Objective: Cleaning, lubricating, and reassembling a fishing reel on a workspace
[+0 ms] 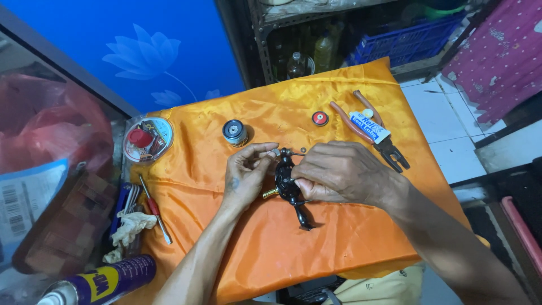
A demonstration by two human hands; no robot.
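here, at the centre of the frame, the left hand and right hand both close on a small black metal fishing-reel body held just above the shiny orange cloth. the left fingertips pinch its top fitting; the right hand wraps its side. a small white-and-blue tube lies across orange-handled pliers at upper right. a round clear plastic pack with red inside sits at left, a purple spray can with yellow label at lower left.
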